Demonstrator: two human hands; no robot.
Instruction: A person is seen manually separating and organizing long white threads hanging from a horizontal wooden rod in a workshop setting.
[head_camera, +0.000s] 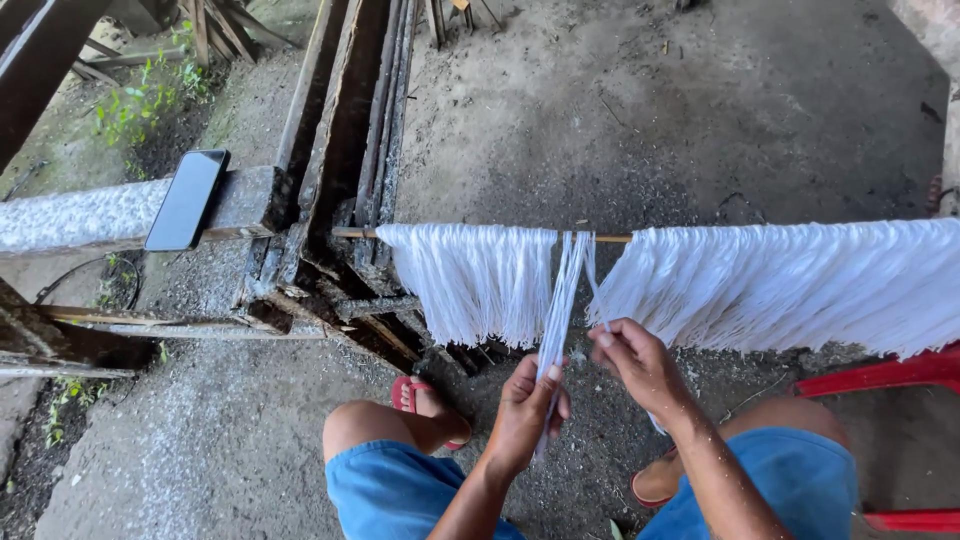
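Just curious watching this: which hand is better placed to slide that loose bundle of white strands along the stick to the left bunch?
Probably the left hand: it already grips the bundle and sits nearer the left bunch. The right hand pinches only one strand.

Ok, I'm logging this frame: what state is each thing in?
Left hand: closed on the white strand bundle.
Right hand: pinching a thin strand.
White strands: draped over the stick, hanging loose.
Phone: lying flat on the beam, screen dark.
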